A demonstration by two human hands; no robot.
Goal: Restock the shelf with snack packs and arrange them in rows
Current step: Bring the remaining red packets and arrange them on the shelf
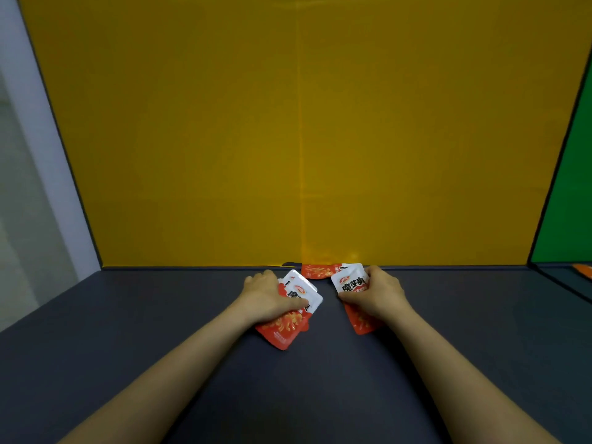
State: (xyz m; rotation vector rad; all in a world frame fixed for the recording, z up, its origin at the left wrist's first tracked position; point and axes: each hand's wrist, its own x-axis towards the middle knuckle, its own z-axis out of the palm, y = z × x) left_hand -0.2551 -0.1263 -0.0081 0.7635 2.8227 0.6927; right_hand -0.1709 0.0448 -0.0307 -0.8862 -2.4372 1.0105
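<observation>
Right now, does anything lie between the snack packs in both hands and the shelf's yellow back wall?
Yes: one loose pack lies against the yellow back wall, just behind the stack in the left hand and the packs in the right hand. Beside it, nothing visible blocks the way.

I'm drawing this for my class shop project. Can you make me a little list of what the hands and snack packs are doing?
place: dark grey shelf with a yellow back wall
left hand: grips the left-hand packs, a small red-and-white stack
right hand: grips the right-hand packs; number unclear
loose pack: lies alone against the yellow back wall
rows: none made yet
next door: green wall and an orange thing, too cut off to name
</observation>
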